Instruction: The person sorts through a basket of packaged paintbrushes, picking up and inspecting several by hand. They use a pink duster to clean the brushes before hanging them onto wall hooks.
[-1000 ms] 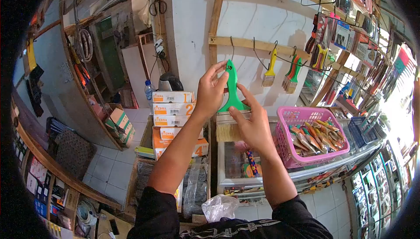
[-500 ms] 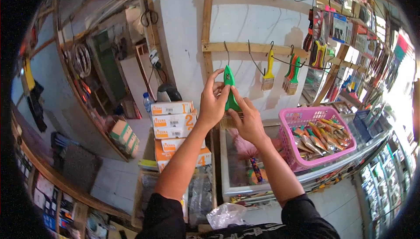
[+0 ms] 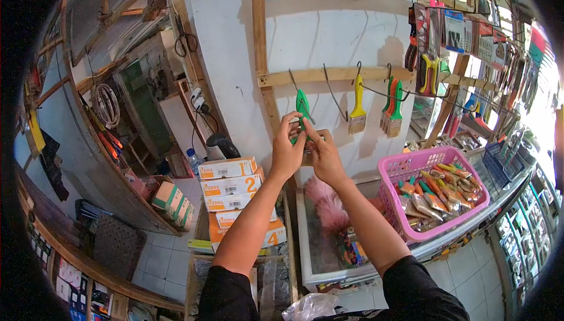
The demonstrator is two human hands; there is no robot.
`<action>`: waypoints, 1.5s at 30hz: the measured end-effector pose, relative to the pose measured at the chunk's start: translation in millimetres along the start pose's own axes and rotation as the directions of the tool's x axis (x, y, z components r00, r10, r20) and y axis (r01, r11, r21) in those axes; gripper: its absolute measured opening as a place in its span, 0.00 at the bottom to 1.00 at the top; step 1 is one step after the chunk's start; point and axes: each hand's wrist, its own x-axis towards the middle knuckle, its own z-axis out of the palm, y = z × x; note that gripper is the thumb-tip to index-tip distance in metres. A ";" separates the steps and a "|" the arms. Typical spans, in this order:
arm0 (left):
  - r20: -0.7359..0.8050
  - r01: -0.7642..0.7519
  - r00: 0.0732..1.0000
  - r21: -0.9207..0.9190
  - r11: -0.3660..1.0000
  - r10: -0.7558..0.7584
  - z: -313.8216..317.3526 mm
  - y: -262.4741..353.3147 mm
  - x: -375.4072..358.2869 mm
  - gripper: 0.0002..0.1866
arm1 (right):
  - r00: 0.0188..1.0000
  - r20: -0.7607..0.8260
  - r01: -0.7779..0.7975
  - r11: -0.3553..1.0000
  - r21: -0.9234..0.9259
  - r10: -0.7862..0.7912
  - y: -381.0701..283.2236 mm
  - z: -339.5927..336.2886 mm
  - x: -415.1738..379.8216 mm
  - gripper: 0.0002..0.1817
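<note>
A green-handled paintbrush (image 3: 302, 102) is upright against a wire hook on the wall, the hook's wire crossing in front of the upper handle. My left hand (image 3: 287, 151) grips the handle from the left, fingers curled behind it. From the right, my right hand (image 3: 325, 157) pinches the lower handle, its index finger near the wire's tip. Most of the bristles are hidden by my hands. Farther right hang a yellow-handled paintbrush (image 3: 358, 104) and a cluster of orange- and green-handled paintbrushes (image 3: 393, 109).
A pink basket (image 3: 392, 197) of bagged paintbrushes stands on a glass counter (image 3: 314, 262) at the right. Stacked orange-and-white boxes (image 3: 228, 187) are left of my arms. A wooden rail (image 3: 320, 77) carries the hooks; more wires and hanging tools project at upper right.
The green brush's handle has moved onto the wire, which now crosses in front of it. My hands have slid lower on the handle, and the view has shifted slightly.
</note>
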 end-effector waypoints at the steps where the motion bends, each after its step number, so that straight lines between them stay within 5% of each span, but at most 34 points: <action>1: 0.017 -0.005 1.000 0.025 1.000 0.004 0.8 -0.9 2.0 0.24 | 0.999 0.018 -0.035 0.999 0.010 0.035 5.6 1.2 3.7 0.38; 7: -0.063 -0.007 0.998 0.180 0.984 0.018 3.8 -21.0 14.3 0.29 | 0.994 0.105 -0.042 0.999 0.031 0.039 38.0 9.6 27.8 0.37; 30: 0.036 0.038 0.998 0.295 0.955 -0.051 -7.2 -41.1 21.1 0.39 | 0.971 0.219 -0.129 0.983 0.134 0.097 70.5 12.5 43.9 0.48; 36: 0.136 -0.017 0.990 0.306 0.952 -0.026 -22.6 -22.6 -16.9 0.37 | 0.938 0.276 -0.173 0.974 -0.148 0.208 48.1 -5.0 15.9 0.55; 39: 0.208 0.032 0.974 0.274 0.961 -0.091 -20.0 -6.0 -39.5 0.35 | 0.944 0.276 -0.129 0.973 -0.191 0.179 31.7 -17.0 -7.2 0.57; 45: 0.385 0.097 0.910 0.165 0.982 -0.154 -4.2 34.5 -75.7 0.24 | 0.835 0.402 -0.291 0.922 -0.254 0.375 -32.8 -57.8 -53.3 0.57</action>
